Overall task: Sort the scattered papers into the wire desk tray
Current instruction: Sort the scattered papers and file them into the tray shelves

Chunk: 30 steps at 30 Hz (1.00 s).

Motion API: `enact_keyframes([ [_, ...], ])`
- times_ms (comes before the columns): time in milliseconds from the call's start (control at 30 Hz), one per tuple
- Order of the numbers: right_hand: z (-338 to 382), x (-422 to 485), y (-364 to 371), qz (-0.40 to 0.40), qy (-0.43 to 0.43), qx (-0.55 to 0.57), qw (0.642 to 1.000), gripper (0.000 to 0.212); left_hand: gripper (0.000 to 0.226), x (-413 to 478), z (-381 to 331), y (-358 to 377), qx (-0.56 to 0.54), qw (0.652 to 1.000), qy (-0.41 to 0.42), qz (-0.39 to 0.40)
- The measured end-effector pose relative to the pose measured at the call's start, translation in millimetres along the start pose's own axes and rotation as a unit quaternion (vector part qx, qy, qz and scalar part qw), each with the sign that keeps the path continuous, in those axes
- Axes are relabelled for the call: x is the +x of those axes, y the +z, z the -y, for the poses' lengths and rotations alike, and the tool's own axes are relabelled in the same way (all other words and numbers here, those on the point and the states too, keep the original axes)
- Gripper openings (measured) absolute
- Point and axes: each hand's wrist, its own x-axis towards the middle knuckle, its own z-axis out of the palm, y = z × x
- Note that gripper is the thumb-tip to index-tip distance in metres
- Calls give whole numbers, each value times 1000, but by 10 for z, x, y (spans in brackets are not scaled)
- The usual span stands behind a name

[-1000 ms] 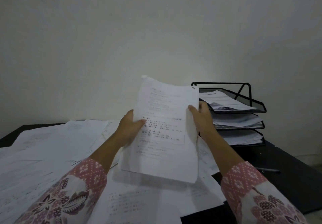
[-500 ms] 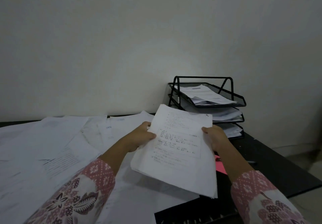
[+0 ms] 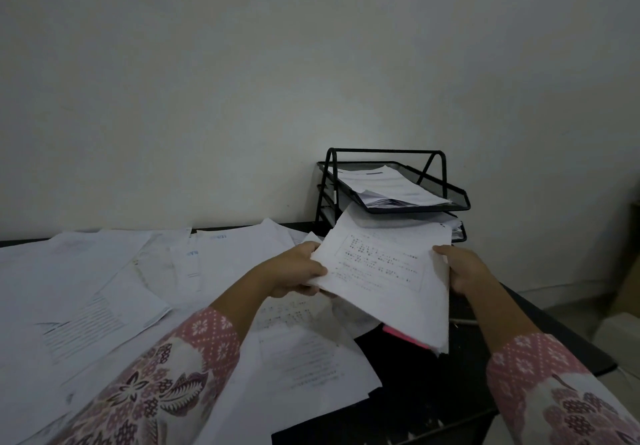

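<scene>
Overhead, wire tray (image 3: pixel 450 198) tiers hold papers; both hands' fingers (image 3: pixel 304 271) grip paper sheaf (image 3: pixel 388 271).

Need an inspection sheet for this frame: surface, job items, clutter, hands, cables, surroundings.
Surface: dark desk, mostly covered on its left side by loose sheets.
Job's things: held paper stack, printed side up, its far edge reaching the wire desk tray, just under the top tier. The top tier holds papers; a lower tier also shows papers. Scattered papers overlap across the desk.
Clutter: pink item partly hidden under the held stack; cannot tell what it is.
Hands: left hand grips the stack's left edge; right hand grips its right edge.
Cables: nothing seen.
Surroundings: plain pale wall behind the desk.
</scene>
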Motion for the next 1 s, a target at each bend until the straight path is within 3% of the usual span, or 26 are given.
enact_keyframes([
  [100, 27, -61, -66, 46, -10, -23, 999, 28, 39, 118, -88, 151, -48, 999, 5, -25],
  [233, 33, -93, -183, 55, 13, -31, 998, 4, 36, 324, -167, 381, -103, 992, 4, -77],
  [333, -3, -22, -269, 44, 32, 36, 998, 10, 41, 479, -216, 534, -124, 987, -2, -103],
  [500, -36, 29, -272, 0, 3, 186, 983, 9, 26, 561, -337, 690, -141, 982, -6, -125],
  [633, -159, 8, -98, 16, -14, 191, 981, 14, 27, 688, -352, 741, -170, 976, 14, -137],
  [733, -196, -14, 2, 10, -30, 191, 981, 22, 23, 766, -288, 730, -65, 980, 63, -177],
  [900, -75, 154, 68, -21, -69, 179, 981, 25, 42, 736, 118, 452, 68, 952, 150, -257],
  [1000, 21, 269, 132, -24, -91, 171, 981, 27, 32, 670, 556, 176, 284, 919, 81, -261],
])
